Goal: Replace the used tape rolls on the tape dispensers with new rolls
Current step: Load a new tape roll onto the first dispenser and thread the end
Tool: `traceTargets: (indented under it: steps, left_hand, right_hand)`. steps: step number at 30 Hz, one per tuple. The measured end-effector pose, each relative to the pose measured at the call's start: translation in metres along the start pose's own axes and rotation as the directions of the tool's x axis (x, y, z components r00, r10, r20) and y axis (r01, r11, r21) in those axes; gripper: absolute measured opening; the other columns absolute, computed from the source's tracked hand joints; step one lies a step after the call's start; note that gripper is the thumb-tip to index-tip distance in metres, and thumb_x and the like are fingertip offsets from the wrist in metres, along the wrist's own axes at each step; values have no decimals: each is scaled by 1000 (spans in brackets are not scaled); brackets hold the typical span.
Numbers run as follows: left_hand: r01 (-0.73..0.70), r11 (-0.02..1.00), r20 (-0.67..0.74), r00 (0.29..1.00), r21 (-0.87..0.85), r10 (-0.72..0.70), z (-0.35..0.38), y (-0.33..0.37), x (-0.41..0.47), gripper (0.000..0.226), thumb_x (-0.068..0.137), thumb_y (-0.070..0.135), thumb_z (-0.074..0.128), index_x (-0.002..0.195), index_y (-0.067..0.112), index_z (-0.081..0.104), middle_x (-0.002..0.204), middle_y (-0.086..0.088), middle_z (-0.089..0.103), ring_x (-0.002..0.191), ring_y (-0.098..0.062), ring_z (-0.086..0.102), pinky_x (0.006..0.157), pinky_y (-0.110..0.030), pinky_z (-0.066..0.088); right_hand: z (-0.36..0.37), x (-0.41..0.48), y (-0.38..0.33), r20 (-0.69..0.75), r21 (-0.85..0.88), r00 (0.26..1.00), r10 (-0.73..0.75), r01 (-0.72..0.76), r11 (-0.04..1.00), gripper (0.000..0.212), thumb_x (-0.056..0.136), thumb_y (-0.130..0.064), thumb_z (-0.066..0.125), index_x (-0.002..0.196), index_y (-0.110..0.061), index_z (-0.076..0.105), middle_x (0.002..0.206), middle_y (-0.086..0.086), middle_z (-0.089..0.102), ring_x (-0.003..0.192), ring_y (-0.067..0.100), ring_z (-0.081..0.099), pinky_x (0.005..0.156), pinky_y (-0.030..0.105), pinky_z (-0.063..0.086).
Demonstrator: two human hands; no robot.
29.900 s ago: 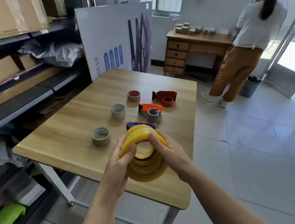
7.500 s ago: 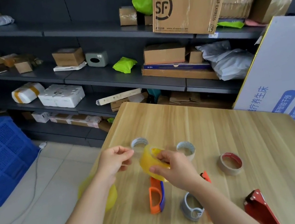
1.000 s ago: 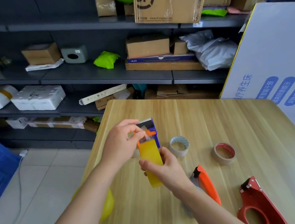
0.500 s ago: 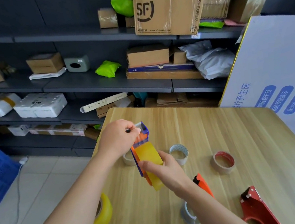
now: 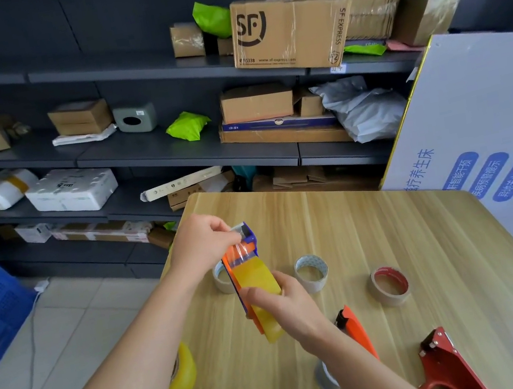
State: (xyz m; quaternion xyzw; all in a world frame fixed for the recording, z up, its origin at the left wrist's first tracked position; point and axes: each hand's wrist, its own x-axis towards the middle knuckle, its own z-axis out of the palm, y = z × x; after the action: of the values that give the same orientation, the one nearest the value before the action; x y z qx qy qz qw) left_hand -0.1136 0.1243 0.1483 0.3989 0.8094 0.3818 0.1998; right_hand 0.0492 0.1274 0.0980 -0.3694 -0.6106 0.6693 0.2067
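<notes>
Orange-and-blue tape dispenser [image 5: 242,267], translucent yellow roll [image 5: 258,279] fitted, above the desk [image 5: 411,242] near its left edge: right hand [image 5: 285,307] wrapped round it (hiding its middle), left hand [image 5: 202,245] pinching the roll's free end at the head; red dispenser [image 5: 446,366] cut off below

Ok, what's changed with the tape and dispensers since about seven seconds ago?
The orange-and-blue dispenser has come up off the table and now carries the yellow roll; the right hand grips them, and the left hand pinches the tape end at its head. The three used rolls, the red dispenser and the orange dispenser stay on the table.
</notes>
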Motion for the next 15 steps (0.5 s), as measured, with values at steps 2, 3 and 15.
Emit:
traceTargets:
  steps: [2,3,15]
  left_hand:
    - [5,1000,-29,1000,-5,-5,-1,1,0,17,68,15,77,59,20,63,72,3,68,73,-18,64,67,-36,53]
    - [6,1000,-32,999,-8,-6,-2,1,1,18,68,15,78,58,20,63,73,4,68,73,-18,64,67,-35,53]
    - [-145,976,35,989,159,141,-16,12,0,20,76,30,77,64,24,62,77,7,67,81,-15,63,69,-34,51]
  right_hand:
    - [0,-1,-1,23,-29,1000,-20,21,999,37,70,-38,68,95,-11,64,79,2,66,66,9,67,64,25,54]
    - [0,-2,-2,29,-35,999,-26,27,999,35,70,-38,67,93,-12,63,79,2,66,66,9,66,63,25,53]
    - [-1,-2,-2,47,-205,999,-8,17,979,47,66,-54,68,95,-16,64,84,4,67,79,15,64,82,43,56]
